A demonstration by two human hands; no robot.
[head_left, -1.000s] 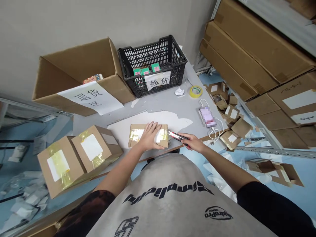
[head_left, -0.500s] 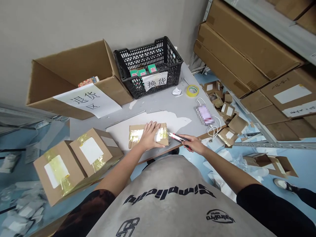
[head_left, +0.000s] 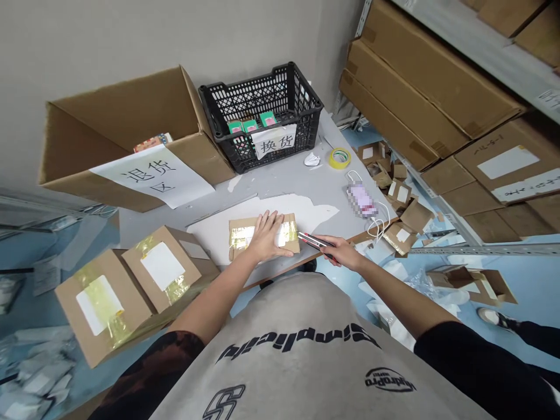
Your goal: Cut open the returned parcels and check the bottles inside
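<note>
Black crate (head_left: 258,116) beyond the hands holds small green boxes (head_left: 249,125); cardboard box (head_left: 196,157) left of it holds a colourful packet (head_left: 151,142). Left hand (head_left: 265,238) lies open on taped parcel (head_left: 240,239); right hand (head_left: 340,252) grips utility knife (head_left: 311,240), tip at the parcel's right end. Table edge (head_left: 280,279) runs just below the parcel, toward the body.

The person wears a mottled grey cotton T-shirt (head_left: 297,356), printed across the chest with a wide line of bold black lettering (head_left: 297,344) that seems to read "Simplicity", seen upside down from above. Below it sit a black angular emblem (head_left: 224,402) and a small black oval logo (head_left: 388,379). The dark left sleeve (head_left: 146,367) carries a mottled rust-brown pattern, while the right sleeve (head_left: 476,367) looks plain black. The forearms end in the bare left hand (head_left: 266,239) and the bare right hand (head_left: 341,254).
</note>
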